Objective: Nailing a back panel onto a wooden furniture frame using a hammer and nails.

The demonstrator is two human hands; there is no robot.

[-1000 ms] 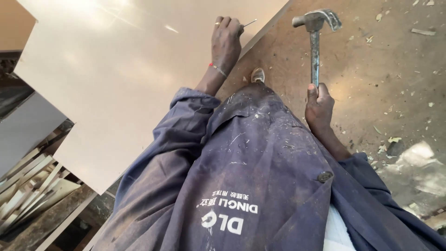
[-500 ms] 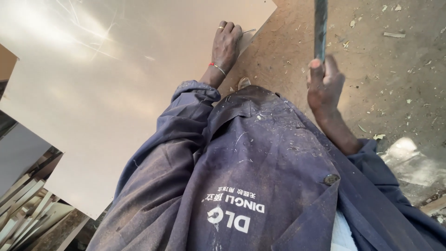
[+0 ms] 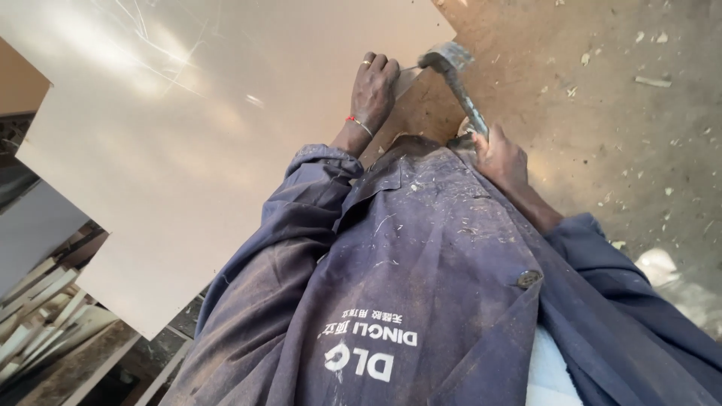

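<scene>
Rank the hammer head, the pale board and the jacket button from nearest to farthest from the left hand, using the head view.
1. Pale board: the left hand rests on its edge.
2. Hammer head: just right of the fingers.
3. Jacket button: far down, lower right.

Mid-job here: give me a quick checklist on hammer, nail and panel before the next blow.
1. Hammer gripped: ok, right hand is wrapped round the low end of the handle.
2. Hammer head on target: ok, it sits at the nail beside the left fingertips.
3. Nail held: ok, left hand pinches it at the edge of the pale panel.
4. Fingers clear of the head: not ok, they are right next to it.
5. Nail upright: cannot tell, too small.
6. Panel flat on the brown board: cannot tell.
</scene>
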